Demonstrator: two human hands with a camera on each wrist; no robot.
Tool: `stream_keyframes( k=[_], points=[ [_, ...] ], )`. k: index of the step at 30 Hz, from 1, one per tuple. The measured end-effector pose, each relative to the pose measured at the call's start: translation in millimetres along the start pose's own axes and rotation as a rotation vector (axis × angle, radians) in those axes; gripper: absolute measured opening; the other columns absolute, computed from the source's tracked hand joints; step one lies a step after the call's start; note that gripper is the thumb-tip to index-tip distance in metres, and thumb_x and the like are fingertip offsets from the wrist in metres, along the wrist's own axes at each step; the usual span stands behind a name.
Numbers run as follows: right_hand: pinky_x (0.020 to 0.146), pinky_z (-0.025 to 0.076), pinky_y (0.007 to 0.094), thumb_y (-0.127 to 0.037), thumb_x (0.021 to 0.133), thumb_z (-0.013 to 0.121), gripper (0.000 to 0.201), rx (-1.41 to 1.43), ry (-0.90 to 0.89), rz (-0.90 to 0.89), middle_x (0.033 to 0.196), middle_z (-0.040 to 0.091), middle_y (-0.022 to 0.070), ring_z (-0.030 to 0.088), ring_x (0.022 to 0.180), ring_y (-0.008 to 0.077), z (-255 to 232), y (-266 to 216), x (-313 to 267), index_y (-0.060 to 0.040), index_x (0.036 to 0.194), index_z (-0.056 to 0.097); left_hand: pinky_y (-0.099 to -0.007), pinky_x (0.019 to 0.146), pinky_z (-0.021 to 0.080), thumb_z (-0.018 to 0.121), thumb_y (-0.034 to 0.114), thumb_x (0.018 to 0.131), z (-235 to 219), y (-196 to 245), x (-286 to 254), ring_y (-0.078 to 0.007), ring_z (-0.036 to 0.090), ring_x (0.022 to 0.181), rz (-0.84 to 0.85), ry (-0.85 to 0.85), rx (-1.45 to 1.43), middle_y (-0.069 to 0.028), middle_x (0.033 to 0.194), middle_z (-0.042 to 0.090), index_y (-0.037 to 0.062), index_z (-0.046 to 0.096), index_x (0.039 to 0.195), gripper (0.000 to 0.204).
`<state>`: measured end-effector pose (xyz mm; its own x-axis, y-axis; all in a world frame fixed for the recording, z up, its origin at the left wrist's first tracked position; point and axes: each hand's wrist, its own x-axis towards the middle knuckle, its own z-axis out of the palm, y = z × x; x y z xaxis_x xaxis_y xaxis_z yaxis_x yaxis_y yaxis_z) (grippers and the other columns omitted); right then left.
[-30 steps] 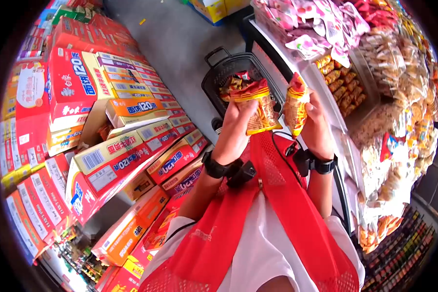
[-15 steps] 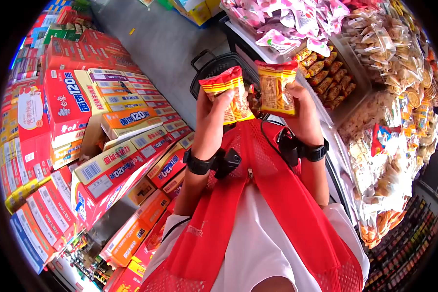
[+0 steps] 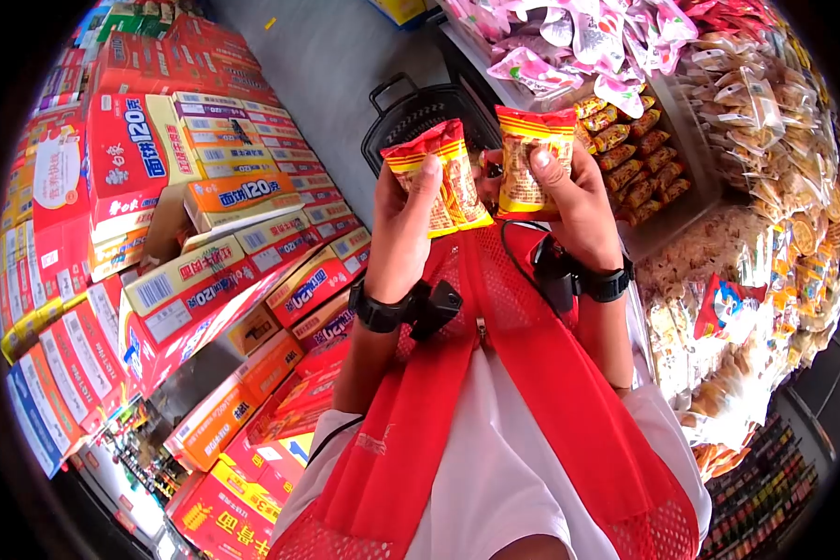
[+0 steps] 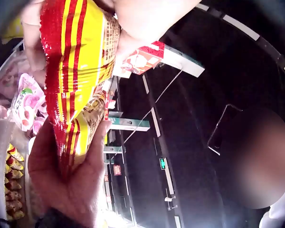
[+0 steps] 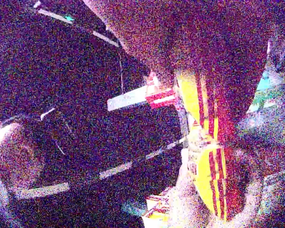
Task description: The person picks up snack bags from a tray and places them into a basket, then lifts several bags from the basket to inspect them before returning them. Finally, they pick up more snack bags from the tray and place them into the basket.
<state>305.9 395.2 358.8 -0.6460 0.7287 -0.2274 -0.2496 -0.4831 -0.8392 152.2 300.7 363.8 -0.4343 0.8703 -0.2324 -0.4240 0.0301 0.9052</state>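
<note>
I held one snack bag in each hand, both raised in front of my chest. My left hand point(image 3: 403, 224) gripped the left bag point(image 3: 441, 175) with the fingers curled around its lower half and the thumb pressing on the front. My right hand point(image 3: 569, 201) pinched the right bag point(image 3: 527, 159) with the thumb on the front and the other fingers behind it. I think I held them upright and side by side, almost touching, so that the printed fronts faced me and I could compare them; the two looked like the same red and yellow kind. In the left wrist view the bag point(image 4: 80, 71) filled the upper left, with my fingers point(image 4: 76, 185) closed on its crimped end. The right wrist view was very noisy, and I could only make out yellow and red stripes point(image 5: 204, 156) beside the hand.

Just behind the bags a black basket point(image 3: 420, 117) stood on the floor, its handle up; what was inside was mostly hidden by my hands. To the right, an open bin point(image 3: 630, 159) held many small orange packs, and above it pink packets point(image 3: 579, 47) lay in a heap. More wrapped snacks point(image 3: 775, 103) were piled further right. On my left, red cartons point(image 3: 140, 177) were stacked in rows, probably for display
</note>
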Motion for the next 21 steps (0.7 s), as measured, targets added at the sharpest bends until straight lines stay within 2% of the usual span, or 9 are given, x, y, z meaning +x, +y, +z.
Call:
stream_keyframes(
  k=[1, 7, 16, 21],
  points=[
    [0.079, 0.052, 0.0319, -0.019, 0.091, 0.057, 0.032, 0.114, 0.003, 0.027, 0.103, 0.063, 0.0098, 0.063, 0.088, 0.0177, 0, -1, -1, -0.0009, 0.117, 0.050, -0.0364, 0.077, 0.054, 0.045, 0.027, 0.096, 0, -3, 0, -0.0240, 0.064, 0.093, 0.009, 0.009, 0.010, -0.0158, 0.102, 0.062, 0.0022, 0.044, 0.120, 0.034],
    [0.076, 0.054, 0.0333, -0.020, 0.092, 0.055, 0.032, 0.110, 0.003, 0.025, 0.102, 0.063, 0.0100, 0.064, 0.087, 0.0187, -5, -4, -9, -0.0006, 0.116, 0.050, -0.0379, 0.075, 0.055, 0.047, 0.023, 0.095, 10, -5, -5, -0.0287, 0.065, 0.086, -0.016, 0.047, 0.010, -0.0211, 0.101, 0.062, 0.0011, 0.044, 0.118, 0.032],
    [0.076, 0.053, 0.0331, -0.022, 0.091, 0.056, 0.032, 0.070, 0.084, 0.030, 0.101, 0.063, 0.0090, 0.064, 0.086, 0.0193, -16, -5, -20, -0.0020, 0.116, 0.051, -0.0384, 0.073, 0.055, 0.050, 0.021, 0.094, 21, -7, -11, -0.0282, 0.066, 0.083, -0.113, -0.028, -0.071, -0.0210, 0.098, 0.063, 0.0011, 0.048, 0.114, 0.028],
    [0.077, 0.053, 0.0323, -0.024, 0.091, 0.057, 0.034, 0.011, 0.087, -0.002, 0.101, 0.063, 0.0085, 0.064, 0.087, 0.0180, -22, -1, -22, -0.0021, 0.117, 0.050, -0.0366, 0.068, 0.056, 0.051, 0.019, 0.093, 28, -8, -14, -0.0268, 0.066, 0.080, -0.115, -0.001, -0.035, -0.0201, 0.094, 0.064, 0.0011, 0.050, 0.112, 0.027]
  ],
)
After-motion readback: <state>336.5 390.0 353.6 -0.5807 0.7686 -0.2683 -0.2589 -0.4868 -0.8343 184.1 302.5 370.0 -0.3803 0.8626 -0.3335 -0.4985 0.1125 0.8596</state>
